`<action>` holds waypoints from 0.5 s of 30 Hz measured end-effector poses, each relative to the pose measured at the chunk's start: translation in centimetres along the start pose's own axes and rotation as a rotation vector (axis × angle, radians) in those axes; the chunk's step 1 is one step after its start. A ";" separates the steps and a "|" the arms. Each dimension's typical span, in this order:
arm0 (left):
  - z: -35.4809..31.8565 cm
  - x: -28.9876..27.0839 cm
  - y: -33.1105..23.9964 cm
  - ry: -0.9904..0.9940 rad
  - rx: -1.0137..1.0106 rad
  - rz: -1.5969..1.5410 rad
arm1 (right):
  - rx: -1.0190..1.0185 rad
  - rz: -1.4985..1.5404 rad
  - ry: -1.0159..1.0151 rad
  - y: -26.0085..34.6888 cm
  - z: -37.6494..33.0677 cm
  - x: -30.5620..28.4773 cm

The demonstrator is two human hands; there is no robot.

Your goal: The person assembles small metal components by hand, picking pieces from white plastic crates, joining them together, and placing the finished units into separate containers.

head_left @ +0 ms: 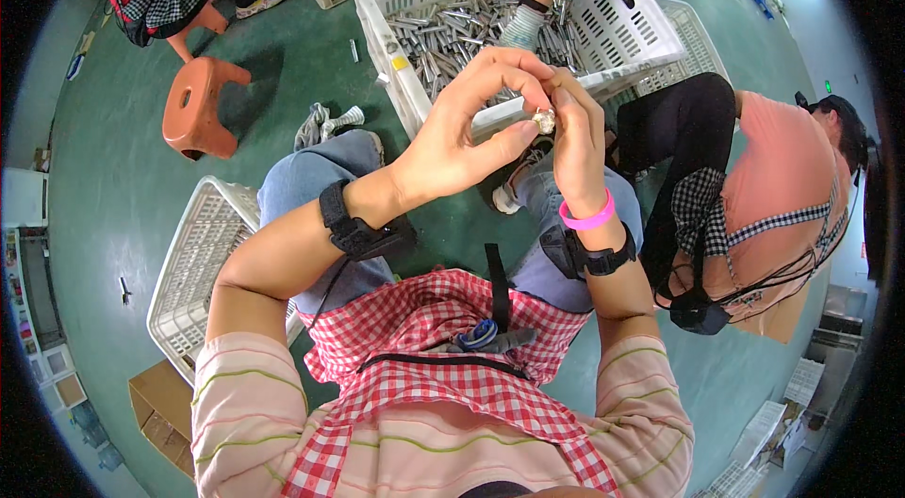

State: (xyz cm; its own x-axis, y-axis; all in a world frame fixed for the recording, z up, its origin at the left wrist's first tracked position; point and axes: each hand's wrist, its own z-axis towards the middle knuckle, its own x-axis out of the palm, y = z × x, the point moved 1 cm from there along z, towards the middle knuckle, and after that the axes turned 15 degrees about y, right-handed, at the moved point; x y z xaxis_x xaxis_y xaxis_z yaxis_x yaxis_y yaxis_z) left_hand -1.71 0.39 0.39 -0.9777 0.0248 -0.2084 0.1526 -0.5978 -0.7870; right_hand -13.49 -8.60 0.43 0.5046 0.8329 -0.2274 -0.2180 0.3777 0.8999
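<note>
My left hand (pixel 471 116) and my right hand (pixel 580 135) meet over the near edge of a large white crate (pixel 415 121). Between their fingertips is a small, lumpy, whitish-gold piece (pixel 544 121), too small to name more exactly. The left thumb and forefinger close around it from one side; the right fingers press in from the other, partly covering it. Beyond my hands, many short silvery metal tubes (pixel 452 32) lie jumbled in the crate. A co-worker's gloved hand (pixel 523 30) reaches in among them.
Left of my leg stands an empty-looking white basket (pixel 179 281), with a cardboard box (pixel 165 408) below it. An orange stool (pixel 200 107) stands at the far left. A bent-over person (pixel 782 178) sits close on my right. Gloves (pixel 325 121) lie by my left knee.
</note>
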 end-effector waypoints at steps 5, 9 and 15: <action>0.0 0.1 0.0 0.005 -0.006 0.023 | 0.018 0.004 -0.011 0.4 -0.2 0.2; 0.0 0.3 0.1 -0.007 -0.020 0.026 | -0.020 -0.104 0.006 0.2 -0.2 -0.1; 0.1 0.1 0.3 -0.003 -0.032 -0.001 | -0.042 -0.211 -0.010 0.4 0.1 -0.3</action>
State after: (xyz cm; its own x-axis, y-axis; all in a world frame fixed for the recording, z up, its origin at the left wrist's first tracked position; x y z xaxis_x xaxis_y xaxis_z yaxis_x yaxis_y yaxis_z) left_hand -1.73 0.15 0.16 -0.9783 0.0227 -0.2060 0.1563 -0.5715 -0.8056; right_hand -13.64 -8.71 0.91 0.5505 0.7299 -0.4052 -0.1414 0.5599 0.8164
